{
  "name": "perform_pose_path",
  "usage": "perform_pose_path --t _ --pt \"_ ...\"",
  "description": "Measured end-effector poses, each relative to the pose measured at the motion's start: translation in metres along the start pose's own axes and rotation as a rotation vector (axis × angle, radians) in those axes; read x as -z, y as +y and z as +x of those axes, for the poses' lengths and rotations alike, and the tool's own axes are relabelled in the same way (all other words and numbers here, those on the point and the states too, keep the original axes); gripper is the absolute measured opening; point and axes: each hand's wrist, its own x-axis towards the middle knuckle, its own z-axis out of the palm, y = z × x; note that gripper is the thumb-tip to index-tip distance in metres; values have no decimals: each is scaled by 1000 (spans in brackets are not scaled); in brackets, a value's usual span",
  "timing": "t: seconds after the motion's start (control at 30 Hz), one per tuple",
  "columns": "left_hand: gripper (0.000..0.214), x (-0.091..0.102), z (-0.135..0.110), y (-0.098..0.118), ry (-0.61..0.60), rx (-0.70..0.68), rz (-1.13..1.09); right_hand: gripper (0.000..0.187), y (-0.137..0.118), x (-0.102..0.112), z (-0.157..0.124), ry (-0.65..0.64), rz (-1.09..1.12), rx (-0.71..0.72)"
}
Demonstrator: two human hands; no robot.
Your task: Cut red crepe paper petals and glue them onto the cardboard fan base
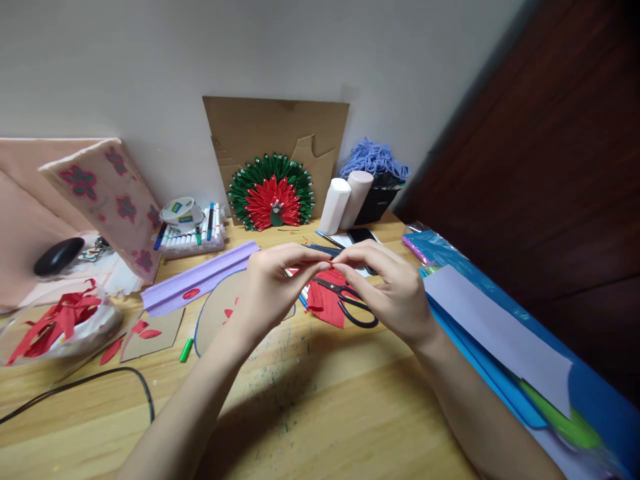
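My left hand (285,277) and my right hand (387,283) meet fingertip to fingertip above the table. Between them they pinch a small red piece of paper (331,264), mostly covered by the fingers. Just below lie dark-handled scissors (357,307) on a sheet of red crepe paper (327,313). Behind my left wrist is a round cardboard piece (213,320) with a blue outline and a few red paper petals (229,313) on it. A strip of purple crepe paper (200,277) lies farther left, with one red petal on top.
A bowl of red scraps (107,323) and a cardboard piece (170,327) with petals stand left, near a green cap (186,350) and black cable (143,377). Markers (193,240), a red-green peacock craft (275,193) and white containers (335,207) line the back. Coloured sheets (500,333) lie right.
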Motion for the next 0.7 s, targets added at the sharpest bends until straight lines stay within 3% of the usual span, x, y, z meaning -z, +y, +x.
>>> perform_pose_path --t 0.1,0.23,0.7 --pt "9 2 -1 0 2 -127 100 8 -1 0 0 11 -14 11" --pt "9 2 -1 0 21 -178 126 8 -2 0 0 56 -18 20" --pt "5 1 -2 2 59 -100 40 7 -4 2 0 42 -82 42"
